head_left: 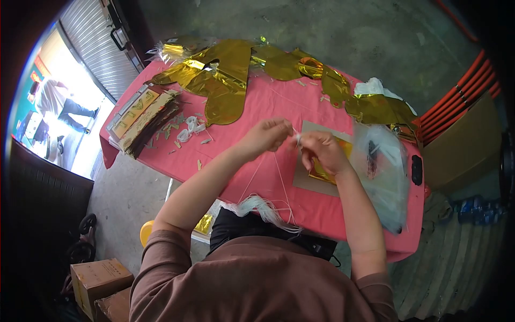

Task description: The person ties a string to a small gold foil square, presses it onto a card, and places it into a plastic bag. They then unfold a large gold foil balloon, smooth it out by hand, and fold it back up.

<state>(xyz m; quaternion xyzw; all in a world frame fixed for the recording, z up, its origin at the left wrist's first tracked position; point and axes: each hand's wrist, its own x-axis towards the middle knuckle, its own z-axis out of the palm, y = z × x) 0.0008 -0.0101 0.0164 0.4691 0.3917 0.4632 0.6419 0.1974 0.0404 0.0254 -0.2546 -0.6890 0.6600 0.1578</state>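
Observation:
My left hand (270, 135) is closed in a pinch on thin white string (296, 140), over the middle of the pink-covered table. Close beside it, my right hand (325, 152) has its fingers bent and pinched around the same string. Strands run down from my hands to a loose white skein of string (256, 206) at the table's near edge. Beneath my right hand lies a grey-brown cardboard sheet (307, 181) with a shiny gold foil piece (343, 146) on it, partly hidden by the hand.
Large gold foil shapes (228, 96) lie along the far side of the pink table (225, 155). At left are a stack of printed packets (147, 115), a white string tangle (190, 129) and small scraps. Transparent plastic bags (383, 172) cover the right end. A person (53, 99) is outside the doorway.

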